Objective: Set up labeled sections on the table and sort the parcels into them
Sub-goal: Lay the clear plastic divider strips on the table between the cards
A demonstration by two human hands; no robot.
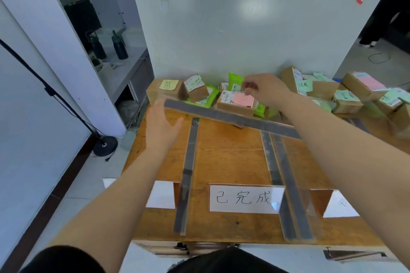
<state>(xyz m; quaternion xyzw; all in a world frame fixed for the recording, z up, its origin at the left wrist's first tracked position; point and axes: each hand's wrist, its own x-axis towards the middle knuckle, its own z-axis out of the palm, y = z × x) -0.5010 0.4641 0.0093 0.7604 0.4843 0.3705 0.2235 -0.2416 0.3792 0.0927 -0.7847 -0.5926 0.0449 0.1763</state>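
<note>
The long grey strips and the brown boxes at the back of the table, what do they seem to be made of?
The long grey strips look like flat cardboard strips faced in matt grey: pale tan edges show along their sides, though I cannot be sure. The brown boxes look like plain corrugated cardboard, matt, with printed labels and coloured sticky notes on top. The table looks like varnished wood with visible grain.

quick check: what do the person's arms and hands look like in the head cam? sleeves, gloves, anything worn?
Both hands bare: left hand and right hand show no gloves, rings, watch or wristband. Both forearms are uncovered up to the frame's bottom edge. A dark, black-looking garment shows at the bottom edge, probably a short sleeve or shirt. No markings visible.
</note>
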